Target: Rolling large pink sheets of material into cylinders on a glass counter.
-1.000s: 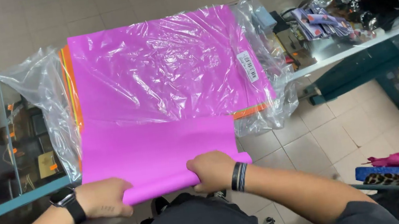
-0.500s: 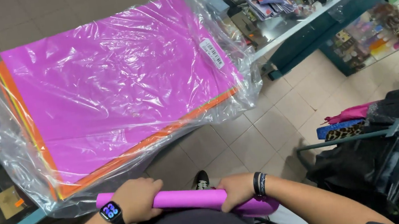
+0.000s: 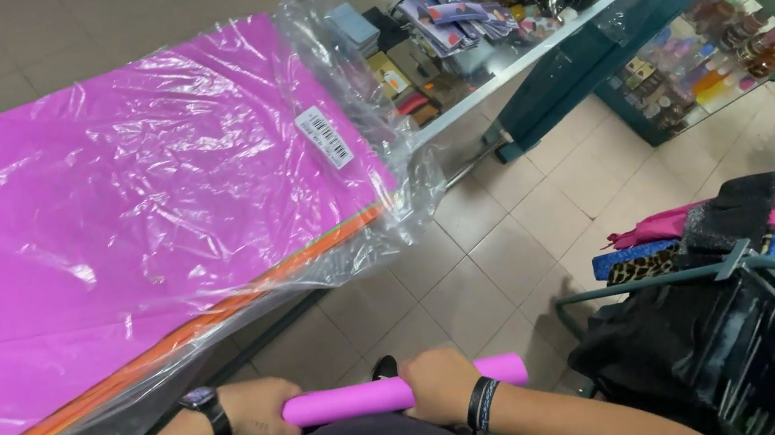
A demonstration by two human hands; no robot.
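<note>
Head view shows a pink roll (image 3: 348, 401) lying level just in front of the person's waist, a sheet wound into a tight, even tube, smooth and matte, with one end poking out past the right hand (image 3: 441, 385). The left hand (image 3: 256, 414) is closed round the roll near its other end, fingers wrapped over the top; the right hand is likewise curled round it, thumb hidden. Rolling looks all but finished, so the step in hand seems to be tightening and holding the tube; a next move would call for both grips kept firm so the sheet does not spring open, and for even pressure so the ends stay flush. Beyond the roll, a stack (image 3: 137, 232) of pink and orange sheets in a clear bag (image 3: 365, 130) lies on a glass surface (image 3: 526, 52). Right of the roll stands a rack (image 3: 719, 272) of folded cloth over the tiled floor (image 3: 504, 252).
</note>
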